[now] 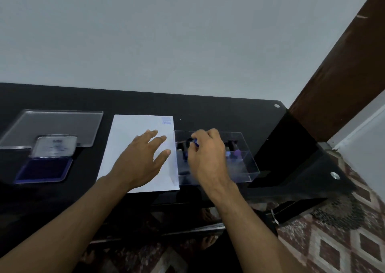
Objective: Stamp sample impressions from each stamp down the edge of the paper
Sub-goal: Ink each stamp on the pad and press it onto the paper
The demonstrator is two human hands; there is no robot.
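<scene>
The task is only at its beginning, as far as the view shows. The white paper (133, 147) lies flat on the black glass counter (208, 110), and near its far right corner there are blue impressions (167, 121): one clear line of letters and a fainter block just above it. The rest of the right edge, down to the near corner, is blank, so most of the samples remain to be made.

The left hand (143, 158) rests on the paper with its fingers spread wide and straight, holding nothing, and it seems to keep the sheet in place. The right hand (206, 156) is inside the clear plastic box (245, 160) that stands just beside the right edge of the paper. Its fingers are curled around a small stamp with a blue top (195, 142); whether it is being taken out or put back, I cannot tell. More stamps (233, 149), dark and purple, stand in the far right part of the box, blurred.

The open ink pad (44, 169) is on the left side, well apart from the box, with its lid raised. The clear box lid (62, 124) lies behind it.
</scene>
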